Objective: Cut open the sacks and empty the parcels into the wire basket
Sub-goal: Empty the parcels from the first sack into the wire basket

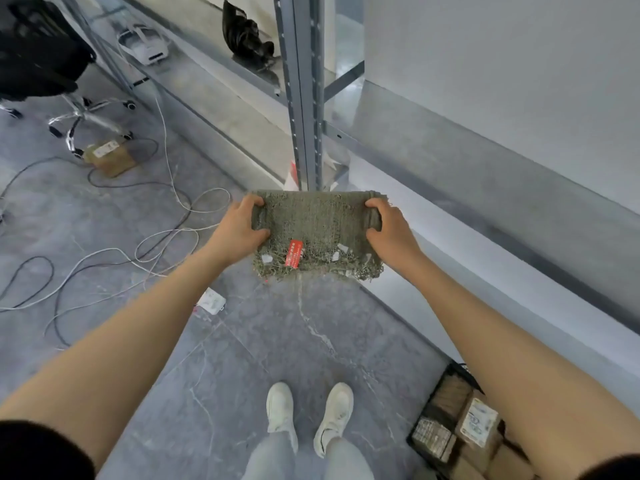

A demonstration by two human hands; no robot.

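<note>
The left hand (239, 225) and right hand (388, 225) each curl their fingers round one end of the folded woven sack (315, 220), which stretches between them. The sack seems emptied. Equal tension should keep the fold neat. The wire basket (426, 410) sits well behind the right fingers.

sack (317, 230): green woven, folded flat, frayed lower edge | parcels (479, 422): brown, in wire basket (428, 412)
</note>
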